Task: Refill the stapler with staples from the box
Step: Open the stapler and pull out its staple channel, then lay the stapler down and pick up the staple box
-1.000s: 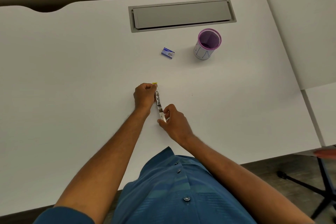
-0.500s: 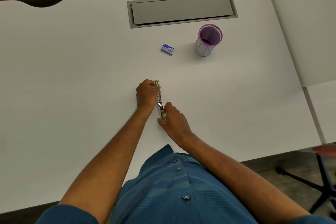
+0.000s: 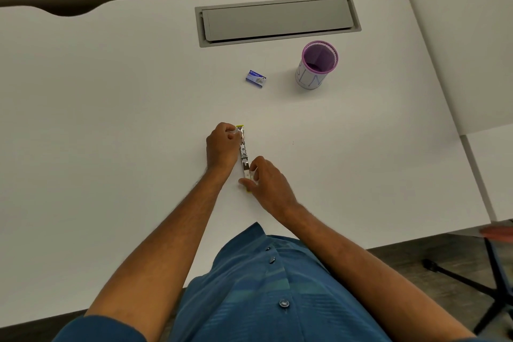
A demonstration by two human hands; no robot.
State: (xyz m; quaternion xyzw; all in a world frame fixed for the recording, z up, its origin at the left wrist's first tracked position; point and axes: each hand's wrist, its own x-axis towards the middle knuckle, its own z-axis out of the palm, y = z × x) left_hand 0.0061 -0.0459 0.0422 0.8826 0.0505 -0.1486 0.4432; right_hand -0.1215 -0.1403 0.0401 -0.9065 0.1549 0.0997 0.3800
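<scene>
The slim metal stapler with yellow-green ends (image 3: 243, 157) lies flat on the white table (image 3: 111, 125), swung open lengthwise so its silver channel faces up. The left hand (image 3: 222, 146) curls round the stapler's far end, fingers pinching it; the right hand (image 3: 266, 179) grips the near end between thumb and bent fingers. The small blue cardboard staple box (image 3: 255, 78) sits beyond the stapler's far end, well apart from it and untouched; whether it is open I cannot tell. So the opening step looks done or nearly so, while fetching a strip, loading it and closing the stapler appear left to do. Whether any staples lie in the channel is too small to tell. The fingertips of both hands are partly hidden. A purple-rimmed mesh cup (image 3: 316, 65) stands beyond and right of the stapler.
</scene>
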